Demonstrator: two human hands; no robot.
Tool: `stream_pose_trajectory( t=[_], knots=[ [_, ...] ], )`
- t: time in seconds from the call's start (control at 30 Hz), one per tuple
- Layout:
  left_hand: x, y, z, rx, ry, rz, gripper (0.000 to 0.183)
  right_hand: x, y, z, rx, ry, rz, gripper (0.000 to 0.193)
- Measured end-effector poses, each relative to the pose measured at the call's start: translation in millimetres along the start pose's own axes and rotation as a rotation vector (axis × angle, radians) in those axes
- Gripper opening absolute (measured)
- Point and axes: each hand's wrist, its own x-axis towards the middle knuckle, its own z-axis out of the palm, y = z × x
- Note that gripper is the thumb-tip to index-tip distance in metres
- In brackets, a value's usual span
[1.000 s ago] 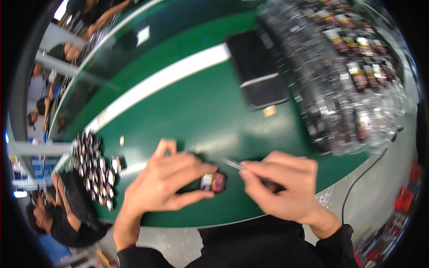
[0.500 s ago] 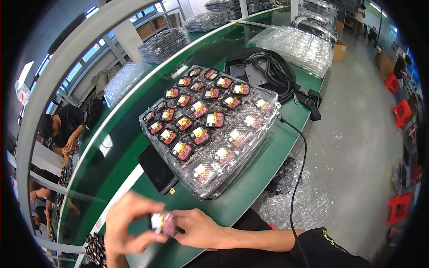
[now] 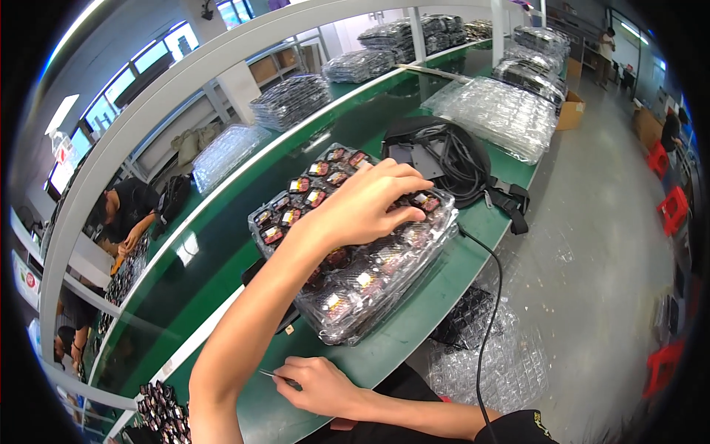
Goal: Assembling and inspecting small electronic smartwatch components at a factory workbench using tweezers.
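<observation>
My left hand reaches over a clear plastic tray on the green bench. Its thumb and fingers close around a small black rounded-square unit with a pale and reddish face, at the tray's right side. Similar units fill other pockets, some of them hidden under my hand and forearm. Nearer to me, my right hand is curled above the bench, apart from the tray. A thin silvery tool sticks out from its fingers; its full shape is hidden.
A black bag with coiled cable lies behind the tray. A black cable hangs past the bench edge. Stacked clear trays stand at the far right. Loose black parts are piled at lower left. A co-worker sits across.
My left hand has carried a labelled unit from beside my right hand to the tray's right side. My right hand stays low, now apart from it. The view has shifted slightly.
</observation>
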Motion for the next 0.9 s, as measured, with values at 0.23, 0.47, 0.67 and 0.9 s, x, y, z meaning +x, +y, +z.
stream_pose_trajectory(
  t=[0.23,0.47,0.67,0.9],
  knots=[
    [-111,20,-42,0.047,0.218,-0.183,0.040,0,-4,-9,-0.065,0.004,-0.090,0.012],
    [-364,27,-74,0.367,0.361,-0.795,0.033,-2,-6,-6,-0.088,0.055,-0.031,0.013],
    [-606,96,-92,0.702,0.111,-1.483,0.038,-1,-8,-2,-0.111,-0.006,-0.010,0.013],
    [-689,140,-110,0.699,0.251,-1.872,0.083,6,-20,4,-0.191,-0.017,0.014,0.011]
  ],
)
